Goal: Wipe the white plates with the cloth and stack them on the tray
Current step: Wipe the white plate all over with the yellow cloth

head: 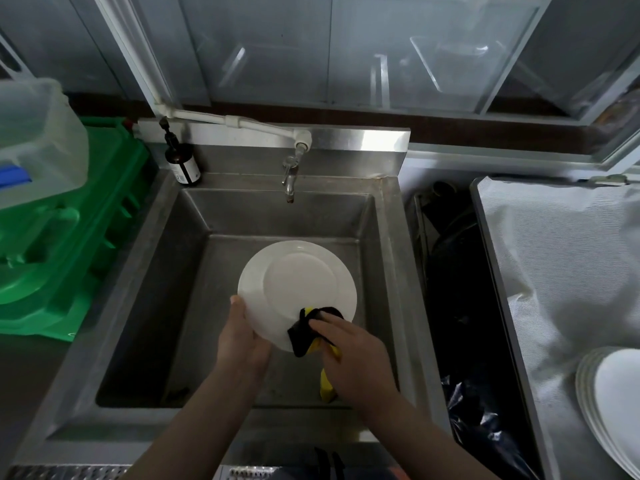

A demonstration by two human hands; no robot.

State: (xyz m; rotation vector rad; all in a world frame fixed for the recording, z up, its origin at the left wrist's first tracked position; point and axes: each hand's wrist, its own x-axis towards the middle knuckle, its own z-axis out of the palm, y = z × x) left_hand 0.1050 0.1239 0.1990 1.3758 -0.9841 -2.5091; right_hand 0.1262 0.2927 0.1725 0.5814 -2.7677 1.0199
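Centre of frame, over the steel sink (114, 306): one white plate (298, 289) held in the air above the basin, tilted, underside or face toward the camera, hard to say which. Left hand (242, 337) grips the plate's lower-left rim, thumb tip showing on the edge, fingers hidden behind. Right hand (349, 351) clasps a black-and-yellow cloth (308, 332) and presses it against the plate's lower-right rim; a yellow tail of cloth hangs down below the wrist. Both hands sit at the bottom edge of the plate, so most of its surface lies up-frame of them, away from the body. Step in hand, by my reading: wiping, with the broad centre probably yet to be covered. Tray (485, 237), lined with white fabric, occupies the right side of the frame, well apart from the sink, a dark gap with black bin liner between. A stack of white plates (609, 403) rests at its lower-right corner. The tray lies on the right hand's side, but that hand carries the cloth, so the transfer likely means a rightward reach across the gap. Tap (290, 174) at top centre of the basin, not running as far as can be seen.
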